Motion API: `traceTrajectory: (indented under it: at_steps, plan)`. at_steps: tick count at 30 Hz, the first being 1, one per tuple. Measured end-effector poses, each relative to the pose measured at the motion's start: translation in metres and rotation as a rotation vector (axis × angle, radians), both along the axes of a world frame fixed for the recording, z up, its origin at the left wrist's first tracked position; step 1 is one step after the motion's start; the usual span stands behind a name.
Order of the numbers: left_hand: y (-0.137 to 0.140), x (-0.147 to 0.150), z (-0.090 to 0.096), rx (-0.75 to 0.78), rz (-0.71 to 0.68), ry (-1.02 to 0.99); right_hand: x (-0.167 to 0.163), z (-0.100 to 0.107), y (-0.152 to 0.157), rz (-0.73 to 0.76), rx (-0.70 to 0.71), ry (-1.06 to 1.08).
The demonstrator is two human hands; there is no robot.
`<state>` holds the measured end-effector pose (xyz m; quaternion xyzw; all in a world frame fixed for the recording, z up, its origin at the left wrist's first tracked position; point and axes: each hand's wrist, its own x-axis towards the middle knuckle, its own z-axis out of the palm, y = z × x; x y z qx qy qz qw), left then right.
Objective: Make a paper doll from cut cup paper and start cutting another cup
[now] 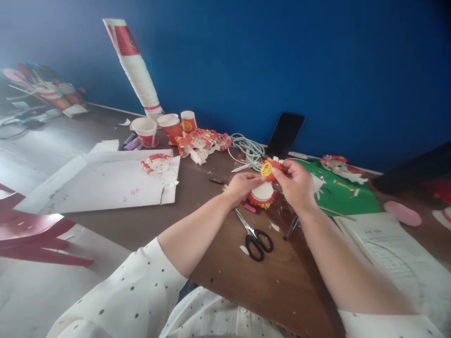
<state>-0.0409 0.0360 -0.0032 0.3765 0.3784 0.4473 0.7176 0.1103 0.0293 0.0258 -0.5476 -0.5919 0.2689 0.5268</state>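
Observation:
Both hands meet over the middle of the table, pinching one red paper cup piece (270, 170) with a yellow round print. My left hand (243, 187) grips its left edge between thumb and fingers. On the other side my right hand (295, 182) is closed on it, with the thumb across its front. Just below lies a cut paper cup (262, 192) with a round white base and a fringed red and yellow rim. Nearer to me, scissors (253, 234) with black handles rest on the wood, apart from both hands. Small paper scraps (275, 227) are scattered about.
At the back stand paper cups (145, 131), a tall leaning cup stack (139, 75), cut cup pieces (202, 143), a coiled cable (248, 149) and a phone (285, 134). A white board (116, 183) lies left; green paper (352, 192) and an open notebook (398, 249) lie right.

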Motion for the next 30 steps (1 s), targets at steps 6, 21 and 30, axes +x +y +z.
traceTrajectory:
  at_steps: [6,21,30]
  plan:
    - [0.0001,0.0004,0.0001,-0.005,-0.003,0.001,0.0009,-0.0027,0.0016,0.001,0.005,0.024]
    - [0.0005,0.0006,-0.0005,0.001,-0.008,0.023,-0.0009,0.0009,-0.0009,-0.017,0.004,0.019]
    - [0.0026,-0.0002,0.0012,0.086,0.079,0.172,-0.002,0.0018,-0.0016,0.12,-0.213,0.252]
